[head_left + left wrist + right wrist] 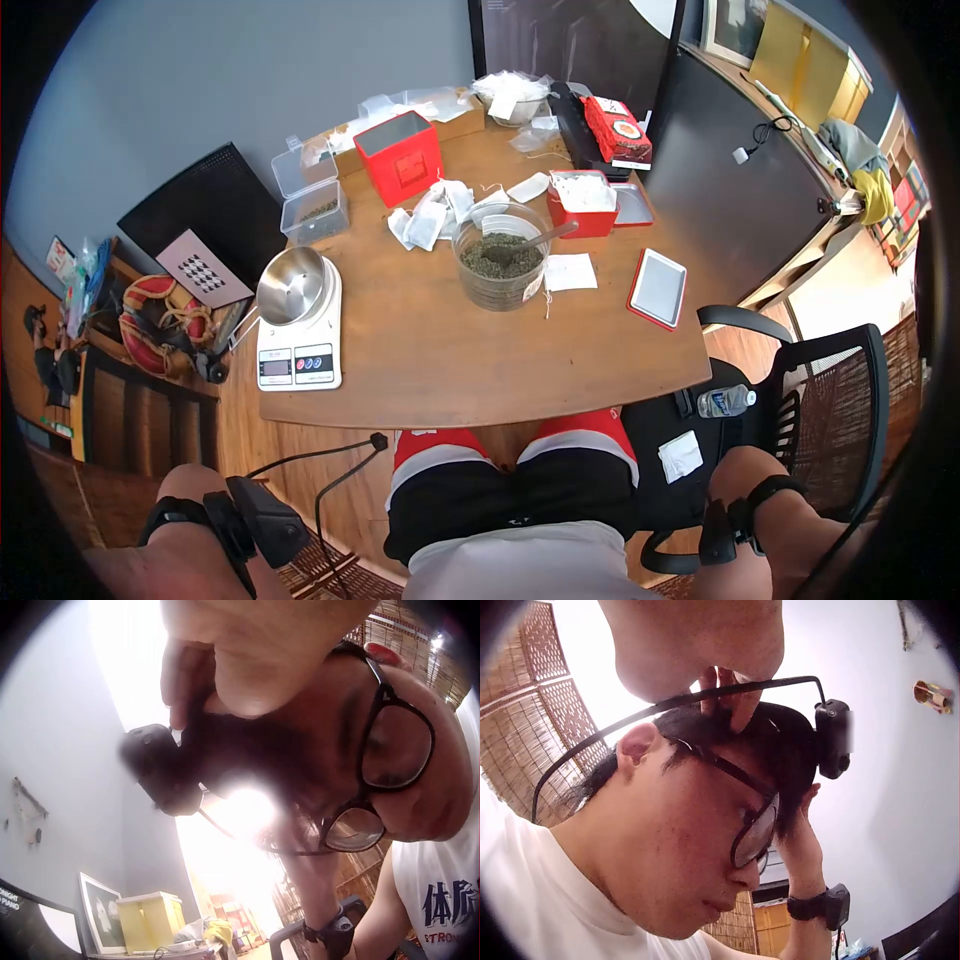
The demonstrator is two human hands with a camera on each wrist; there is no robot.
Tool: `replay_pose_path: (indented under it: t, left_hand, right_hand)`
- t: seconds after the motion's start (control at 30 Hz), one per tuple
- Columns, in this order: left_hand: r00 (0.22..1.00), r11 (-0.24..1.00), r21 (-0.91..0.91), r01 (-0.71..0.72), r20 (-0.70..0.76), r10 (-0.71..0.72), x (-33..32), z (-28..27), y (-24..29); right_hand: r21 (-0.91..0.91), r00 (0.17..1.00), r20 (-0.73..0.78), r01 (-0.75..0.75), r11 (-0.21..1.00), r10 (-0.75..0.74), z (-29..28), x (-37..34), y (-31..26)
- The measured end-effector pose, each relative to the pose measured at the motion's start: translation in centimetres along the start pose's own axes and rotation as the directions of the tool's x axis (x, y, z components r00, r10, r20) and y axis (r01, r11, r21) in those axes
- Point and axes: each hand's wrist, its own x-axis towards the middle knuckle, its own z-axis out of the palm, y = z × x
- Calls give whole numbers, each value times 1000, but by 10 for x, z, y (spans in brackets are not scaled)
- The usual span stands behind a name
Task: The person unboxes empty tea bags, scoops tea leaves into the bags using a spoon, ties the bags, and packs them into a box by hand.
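Two hands are raised to the person's hair (789, 746). The left hand (259, 649) looms across the top of its wrist view, fingers reaching down near the head camera (161, 769), which sits before the forehead on a thin band (787, 680); whether they grip anything, I cannot tell. The right hand (705, 645) arches over the hair, fingertips pointing down beside the band; its grip cannot be told either. In the head view both forearms (190, 555) rise at the lower corners, short of the table (450, 360).
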Motion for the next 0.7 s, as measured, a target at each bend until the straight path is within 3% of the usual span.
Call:
replay_pose_path:
  t: [0.03, 0.1, 0.13, 0.17, 0.2, 0.27, 0.3, 0.4, 0.47, 0.5, 0.6, 0.7]
  left_hand:
    - [1000, 1000, 9, 9, 7, -9, -7, -8, -7]
    - [1000, 999, 27, 24, 13, -25, -18, -16, -11]
    - [999, 999, 37, 28, 18, -29, -20, -19, -14]
    - [999, 998, 46, 30, 27, -32, -15, -17, -13]
    - [999, 998, 56, 32, 39, -35, -8, -15, -12]
    - [997, 995, 85, 58, 44, -62, -46, -45, -24]
    - [996, 993, 97, 67, 52, -72, -51, -51, -25]
    - [992, 989, 121, 90, 73, -100, -69, -74, -56]
    - [989, 984, 147, 103, 87, -117, -70, -79, -54]
    - [988, 981, 157, 113, 91, -128, -105, -116, -92]
    - [984, 974, 191, 126, 103, -147, -137, -149, -112]
    - [983, 967, 222, 126, 103, -151, -134, -153, -124]
  right_hand:
    - [21, 1000, 3, -5, 1000, 5, 57, 61, 134]
    - [63, 1000, 14, -9, 998, 8, 90, 93, 205]
    - [85, 1000, 17, -8, 996, 6, 83, 86, 187]
    - [104, 1000, 14, -8, 995, 7, 57, 57, 117]
    - [124, 1000, 9, -9, 992, 8, 108, 111, 246]
    - [179, 1000, 24, -20, 984, 16, 98, 104, 229]
    - [204, 999, 25, -26, 979, 21, 106, 113, 250]
    - [263, 999, 32, -41, 964, 34, 98, 101, 214]
    - [289, 999, 31, -50, 956, 42, 100, 102, 219]
    - [293, 999, 30, -49, 955, 42, 101, 102, 220]
    - [305, 999, 22, -32, 952, 27, 103, 103, 224]
    - [308, 1000, 20, -8, 951, 2, 103, 103, 226]
